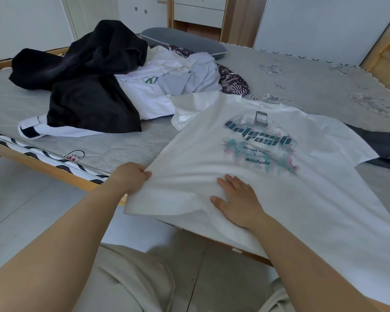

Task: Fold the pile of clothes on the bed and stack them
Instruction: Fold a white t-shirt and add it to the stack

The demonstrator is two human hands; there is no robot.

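Smoothing comes first here. Head view: the white tee (268, 176) lies spread, print up, at the near edge of the bed (302, 82), its hem hanging a little over the wooden rail (43, 164). Your left hand (131, 176) pinches the tee's left side edge, fingers curled round the cloth; your right hand (239, 201) lies flat and relaxed on the lower front, pressing it to the mattress.

Keep the right palm as the anchor and draw the left edge taut before you carry it inward, so that the fold line runs straight from hem to shoulder (a slack edge will probably leave the wrinkles now showing between the hands). A small dark tag (261, 118) sits near the collar; judge whether it needs tucking.

Edges and room: the pile (104, 82) of unfolded clothes lies at the far left, just beside the tee's left sleeve (185, 109) and possibly touching it. Open mattress lies beyond and to the right of the tee, near a dark cloth (378, 143) under its right sleeve; that looks the better place for the stack. Mind the overhanging hem.
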